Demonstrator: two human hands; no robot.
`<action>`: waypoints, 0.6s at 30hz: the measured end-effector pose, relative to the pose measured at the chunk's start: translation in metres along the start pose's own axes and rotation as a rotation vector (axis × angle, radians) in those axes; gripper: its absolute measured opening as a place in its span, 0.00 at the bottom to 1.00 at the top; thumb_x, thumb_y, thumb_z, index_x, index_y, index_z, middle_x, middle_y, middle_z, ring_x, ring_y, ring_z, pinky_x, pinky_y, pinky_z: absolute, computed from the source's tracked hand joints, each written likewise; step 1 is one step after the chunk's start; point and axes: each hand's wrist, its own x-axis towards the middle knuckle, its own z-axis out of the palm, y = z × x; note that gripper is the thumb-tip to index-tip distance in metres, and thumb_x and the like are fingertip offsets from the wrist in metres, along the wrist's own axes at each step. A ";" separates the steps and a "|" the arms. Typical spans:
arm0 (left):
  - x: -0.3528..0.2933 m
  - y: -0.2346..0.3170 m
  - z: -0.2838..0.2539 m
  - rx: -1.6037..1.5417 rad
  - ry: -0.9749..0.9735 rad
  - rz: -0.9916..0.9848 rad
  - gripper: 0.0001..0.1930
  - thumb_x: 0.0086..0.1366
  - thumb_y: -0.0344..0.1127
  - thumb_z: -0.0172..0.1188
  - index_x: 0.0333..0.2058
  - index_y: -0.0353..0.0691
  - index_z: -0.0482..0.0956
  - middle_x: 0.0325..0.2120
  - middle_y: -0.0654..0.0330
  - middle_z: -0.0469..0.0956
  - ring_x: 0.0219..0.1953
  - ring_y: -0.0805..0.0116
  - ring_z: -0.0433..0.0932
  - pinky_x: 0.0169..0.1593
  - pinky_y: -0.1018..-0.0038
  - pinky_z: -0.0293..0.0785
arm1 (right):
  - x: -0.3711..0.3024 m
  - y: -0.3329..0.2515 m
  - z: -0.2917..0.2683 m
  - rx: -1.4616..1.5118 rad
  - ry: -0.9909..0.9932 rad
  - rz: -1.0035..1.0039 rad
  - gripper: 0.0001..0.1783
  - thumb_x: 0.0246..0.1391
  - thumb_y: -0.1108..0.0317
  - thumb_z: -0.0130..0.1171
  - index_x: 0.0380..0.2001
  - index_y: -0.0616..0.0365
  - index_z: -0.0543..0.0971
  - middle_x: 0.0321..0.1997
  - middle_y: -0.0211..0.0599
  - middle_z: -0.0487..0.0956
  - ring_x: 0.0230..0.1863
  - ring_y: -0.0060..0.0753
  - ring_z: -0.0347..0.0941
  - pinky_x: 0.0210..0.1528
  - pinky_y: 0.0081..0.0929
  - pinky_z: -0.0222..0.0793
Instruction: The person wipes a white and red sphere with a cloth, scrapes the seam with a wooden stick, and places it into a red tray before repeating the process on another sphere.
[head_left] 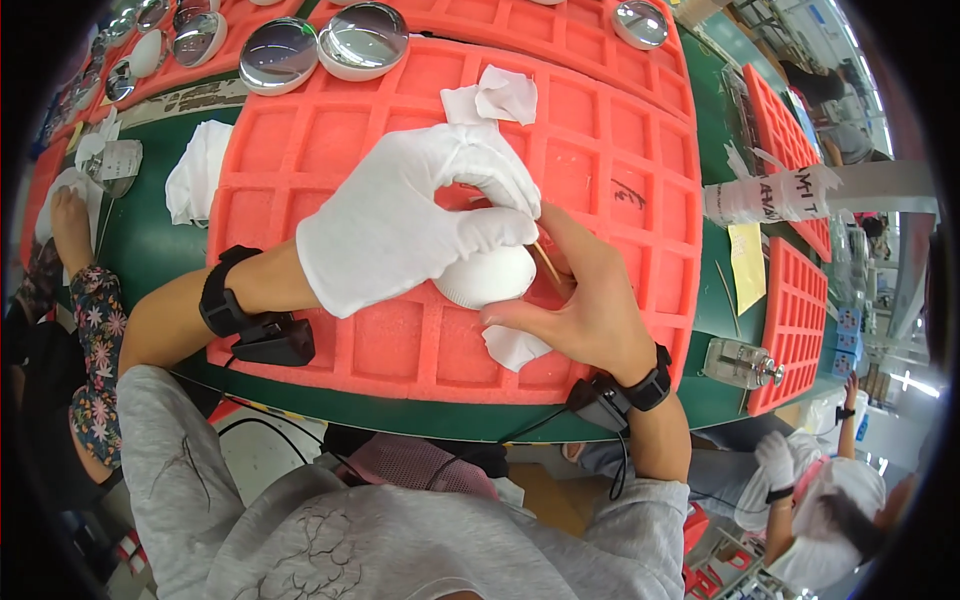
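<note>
Green desk, red tray at near edge. Gloved left hand, bare right hand closed on white dome; hold on stick unclear. Likely stick-work; next needs steady dome.

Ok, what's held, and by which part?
The white dome, at its upper side by the left hand, lower right by the right hand; the hold on the thin stick is unclear.
</note>
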 end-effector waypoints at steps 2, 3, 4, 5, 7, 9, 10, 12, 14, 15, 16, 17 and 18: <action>0.000 -0.001 0.000 -0.014 -0.002 -0.016 0.03 0.60 0.23 0.67 0.33 0.33 0.83 0.39 0.55 0.82 0.47 0.65 0.80 0.52 0.69 0.78 | 0.000 -0.006 -0.004 0.018 -0.032 0.081 0.54 0.34 0.56 0.84 0.63 0.65 0.69 0.52 0.45 0.82 0.48 0.32 0.79 0.48 0.29 0.74; 0.000 -0.001 0.000 -0.026 -0.002 -0.028 0.02 0.60 0.24 0.67 0.33 0.34 0.84 0.39 0.55 0.82 0.47 0.65 0.80 0.52 0.69 0.78 | 0.000 -0.008 -0.005 0.027 -0.047 0.122 0.55 0.32 0.55 0.85 0.63 0.66 0.70 0.52 0.45 0.82 0.50 0.34 0.79 0.51 0.31 0.74; 0.000 -0.001 0.000 -0.038 -0.002 -0.040 0.02 0.60 0.24 0.67 0.32 0.34 0.84 0.38 0.55 0.82 0.48 0.65 0.80 0.53 0.69 0.77 | 0.000 -0.008 -0.005 0.030 -0.048 0.126 0.55 0.32 0.55 0.85 0.63 0.66 0.70 0.52 0.45 0.82 0.50 0.34 0.79 0.51 0.31 0.74; 0.000 -0.001 -0.001 -0.039 -0.004 -0.044 0.02 0.60 0.24 0.67 0.32 0.34 0.84 0.38 0.55 0.82 0.48 0.65 0.80 0.53 0.69 0.77 | 0.000 -0.008 -0.004 0.033 -0.039 0.113 0.55 0.32 0.55 0.85 0.63 0.66 0.70 0.52 0.45 0.82 0.50 0.33 0.80 0.51 0.31 0.74; 0.001 -0.001 -0.002 -0.010 -0.016 -0.041 0.02 0.60 0.24 0.66 0.32 0.33 0.84 0.38 0.56 0.82 0.48 0.65 0.80 0.55 0.69 0.76 | 0.001 -0.006 -0.004 0.038 -0.020 0.087 0.55 0.32 0.55 0.85 0.63 0.66 0.70 0.51 0.45 0.82 0.51 0.33 0.80 0.51 0.31 0.74; 0.002 -0.003 -0.002 0.002 -0.024 -0.041 0.01 0.60 0.24 0.66 0.32 0.33 0.84 0.38 0.56 0.82 0.48 0.65 0.79 0.55 0.68 0.75 | 0.000 -0.005 -0.004 0.038 -0.018 0.084 0.55 0.32 0.55 0.85 0.63 0.66 0.70 0.52 0.45 0.82 0.51 0.32 0.80 0.52 0.31 0.74; 0.002 -0.003 -0.003 0.021 -0.030 -0.030 0.02 0.61 0.25 0.66 0.32 0.33 0.84 0.38 0.57 0.82 0.46 0.67 0.80 0.54 0.69 0.76 | 0.000 -0.005 -0.004 0.036 -0.016 0.077 0.54 0.32 0.55 0.85 0.63 0.66 0.70 0.52 0.45 0.82 0.52 0.32 0.80 0.52 0.31 0.74; 0.002 -0.005 -0.004 0.059 -0.041 -0.008 0.04 0.62 0.28 0.66 0.34 0.33 0.85 0.38 0.59 0.83 0.43 0.69 0.81 0.52 0.71 0.77 | -0.001 -0.003 -0.004 0.035 -0.013 0.072 0.54 0.33 0.56 0.85 0.63 0.66 0.70 0.52 0.45 0.82 0.53 0.32 0.79 0.53 0.31 0.74; 0.002 -0.004 -0.003 0.046 -0.046 -0.027 0.04 0.62 0.28 0.66 0.34 0.33 0.85 0.38 0.59 0.83 0.43 0.69 0.81 0.51 0.71 0.77 | -0.002 -0.001 -0.003 0.042 -0.020 0.071 0.54 0.33 0.56 0.85 0.63 0.66 0.70 0.53 0.45 0.82 0.54 0.32 0.79 0.54 0.31 0.74; 0.003 -0.004 -0.003 0.034 -0.049 -0.045 0.05 0.62 0.28 0.66 0.34 0.33 0.85 0.38 0.59 0.84 0.43 0.69 0.81 0.51 0.71 0.77 | -0.002 0.000 -0.003 0.045 -0.023 0.070 0.54 0.33 0.57 0.85 0.63 0.65 0.70 0.54 0.45 0.82 0.55 0.32 0.79 0.55 0.31 0.74; 0.004 -0.004 -0.002 0.021 -0.052 -0.062 0.05 0.62 0.29 0.66 0.34 0.33 0.85 0.38 0.59 0.84 0.43 0.69 0.81 0.51 0.71 0.77 | -0.002 0.000 -0.004 0.044 -0.021 0.070 0.54 0.33 0.57 0.85 0.63 0.65 0.70 0.54 0.45 0.82 0.55 0.32 0.79 0.55 0.31 0.74; 0.003 -0.003 -0.003 0.023 -0.052 -0.061 0.05 0.62 0.29 0.66 0.34 0.33 0.85 0.38 0.59 0.84 0.43 0.69 0.81 0.51 0.71 0.77 | -0.002 -0.002 -0.004 0.047 -0.027 0.077 0.54 0.33 0.57 0.85 0.64 0.65 0.70 0.54 0.45 0.82 0.55 0.32 0.79 0.56 0.31 0.74; 0.003 -0.003 -0.003 0.011 -0.049 -0.075 0.05 0.63 0.29 0.66 0.34 0.33 0.85 0.37 0.59 0.84 0.43 0.70 0.81 0.51 0.71 0.77 | -0.002 -0.003 -0.004 0.049 -0.032 0.083 0.54 0.34 0.57 0.85 0.64 0.65 0.70 0.54 0.45 0.82 0.56 0.32 0.79 0.56 0.31 0.73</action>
